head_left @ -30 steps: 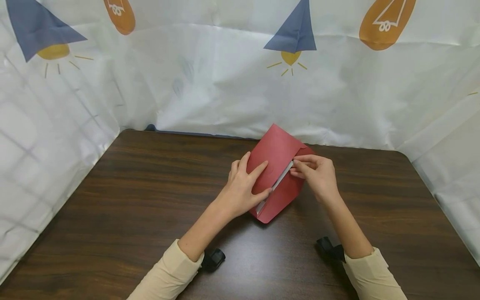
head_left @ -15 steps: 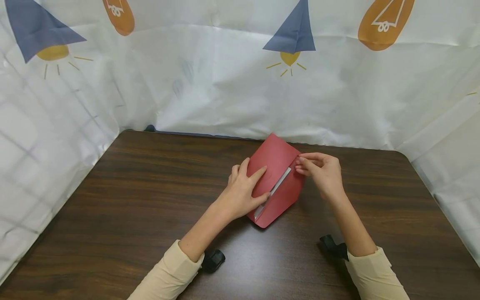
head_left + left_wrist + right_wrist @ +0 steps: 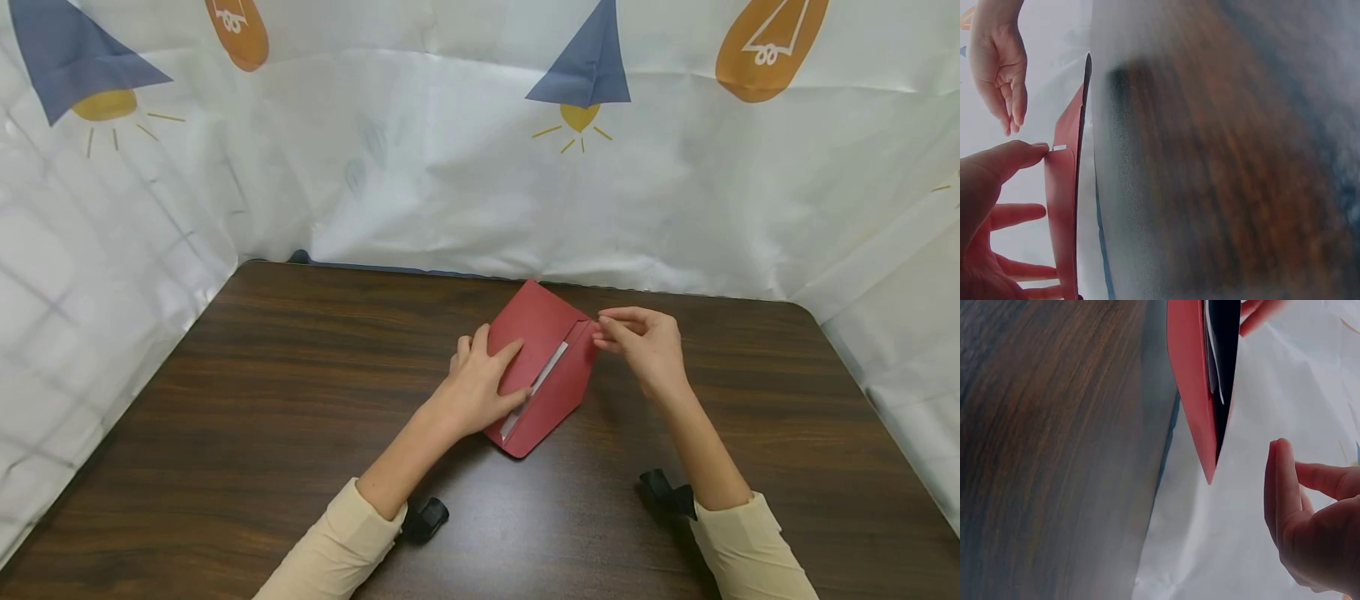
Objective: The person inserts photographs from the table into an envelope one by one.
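Observation:
A red paper folder (image 3: 528,333) lies slantwise on the table, its flap (image 3: 551,392) along the lower right side. White paper (image 3: 557,358) shows in the slit between flap and body. My left hand (image 3: 476,383) rests on the body with fingers spread, the thumb tip at the slit's edge. In the left wrist view the thumb (image 3: 1016,156) touches the folder (image 3: 1063,200) near the white paper. My right hand (image 3: 648,346) hovers just beyond the right corner, holding nothing. In the right wrist view its fingers (image 3: 1282,481) are apart from the folder (image 3: 1191,381), whose end gapes over pale sheets (image 3: 1215,369).
The dark wood-grain table (image 3: 262,417) extends to both sides. A white printed sheet (image 3: 420,183) hangs behind its far edge and along the sides. Black wrist devices (image 3: 426,521) sit below both forearms, at the cuffs of cream sleeves (image 3: 337,533).
The folder has shifted left and toward the body together with my left hand. My right hand has come away from the slit and the folder's corner, slightly to the right.

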Motion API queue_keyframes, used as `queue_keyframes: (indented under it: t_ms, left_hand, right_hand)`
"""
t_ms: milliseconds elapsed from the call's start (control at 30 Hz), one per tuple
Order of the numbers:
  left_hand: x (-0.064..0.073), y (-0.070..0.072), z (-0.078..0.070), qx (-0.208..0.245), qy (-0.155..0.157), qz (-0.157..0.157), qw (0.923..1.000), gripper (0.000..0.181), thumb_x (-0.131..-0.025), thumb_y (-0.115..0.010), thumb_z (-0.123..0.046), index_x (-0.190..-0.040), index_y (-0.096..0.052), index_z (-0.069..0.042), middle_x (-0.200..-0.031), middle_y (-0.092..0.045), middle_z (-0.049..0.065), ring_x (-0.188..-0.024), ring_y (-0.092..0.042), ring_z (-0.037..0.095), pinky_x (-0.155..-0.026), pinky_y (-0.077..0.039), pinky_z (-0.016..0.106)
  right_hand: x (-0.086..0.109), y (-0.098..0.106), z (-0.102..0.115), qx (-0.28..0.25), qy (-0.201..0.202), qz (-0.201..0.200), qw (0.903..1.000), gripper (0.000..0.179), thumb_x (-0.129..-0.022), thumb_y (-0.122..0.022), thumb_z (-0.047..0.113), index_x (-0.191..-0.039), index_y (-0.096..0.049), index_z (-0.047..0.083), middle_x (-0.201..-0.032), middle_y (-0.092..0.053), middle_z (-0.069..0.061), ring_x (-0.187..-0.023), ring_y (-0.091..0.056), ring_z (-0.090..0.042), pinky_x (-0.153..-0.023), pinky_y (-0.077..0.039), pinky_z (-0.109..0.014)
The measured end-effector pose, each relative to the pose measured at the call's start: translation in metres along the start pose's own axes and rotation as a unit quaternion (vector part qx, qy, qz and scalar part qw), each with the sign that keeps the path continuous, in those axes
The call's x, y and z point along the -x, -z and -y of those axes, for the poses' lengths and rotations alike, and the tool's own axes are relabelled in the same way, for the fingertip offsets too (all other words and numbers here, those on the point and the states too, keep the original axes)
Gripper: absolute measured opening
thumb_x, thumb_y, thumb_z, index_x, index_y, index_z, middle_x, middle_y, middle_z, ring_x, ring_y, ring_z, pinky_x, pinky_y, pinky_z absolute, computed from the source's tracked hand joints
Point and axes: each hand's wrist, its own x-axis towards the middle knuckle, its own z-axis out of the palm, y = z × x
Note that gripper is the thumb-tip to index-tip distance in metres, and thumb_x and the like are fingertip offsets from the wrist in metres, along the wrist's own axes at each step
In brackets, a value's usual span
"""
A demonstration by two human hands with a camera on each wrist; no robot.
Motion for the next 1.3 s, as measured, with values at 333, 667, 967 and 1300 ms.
queue_keyframes:
  t_ms: [333, 667, 967, 1300]
  left_hand:
    - [-0.001, -0.003, 0.003, -0.005, 0.014, 0.016, 0.9998, 0.068, -0.094, -0.079, -0.032, -0.152, -0.056, -0.006, -0.153, -0.038, 0.033, -0.123, -0.042, 0.046, -0.096, -0.049, 0.057]
    - [-0.004, -0.003, 0.004, -0.041, 0.029, 0.055, 0.9972, 0.071, -0.095, -0.078, -0.036, -0.153, -0.054, -0.005, -0.139, -0.048, 0.03, -0.115, -0.046, 0.041, -0.093, -0.051, 0.054]
    - [-0.009, -0.005, 0.006, -0.123, 0.017, 0.088, 0.9883, 0.075, -0.095, -0.077, -0.044, -0.154, -0.053, -0.003, -0.134, -0.053, 0.03, -0.114, -0.051, 0.041, -0.096, -0.051, 0.055]
    - [-0.009, -0.013, 0.007, -0.171, 0.012, 0.1, 0.98, 0.078, -0.094, -0.077, -0.051, -0.152, -0.054, -0.004, -0.138, -0.054, 0.032, -0.122, -0.054, 0.045, -0.098, -0.055, 0.053]
  right_hand:
    - [-0.001, 0.003, -0.006, 0.016, 0.003, 0.013, 0.9998, 0.034, -0.103, -0.067, 0.004, -0.126, -0.062, -0.02, -0.091, -0.076, 0.0, -0.08, -0.077, -0.009, -0.079, -0.063, -0.027]
    - [0.0, 0.007, -0.021, 0.08, 0.001, 0.044, 0.9958, 0.038, -0.103, -0.067, 0.008, -0.132, -0.061, -0.016, -0.115, -0.074, -0.019, -0.088, -0.076, -0.013, -0.082, -0.062, -0.027]
    - [0.001, 0.011, -0.024, 0.124, 0.015, 0.052, 0.9908, 0.036, -0.106, -0.064, 0.011, -0.132, -0.062, -0.014, -0.125, -0.07, -0.031, -0.097, -0.076, -0.022, -0.084, -0.062, -0.028]
    - [0.001, 0.012, -0.026, 0.209, 0.029, 0.057, 0.9759, 0.034, -0.106, -0.063, 0.012, -0.131, -0.065, -0.011, -0.127, -0.07, -0.03, -0.111, -0.072, -0.043, -0.087, -0.062, -0.032]
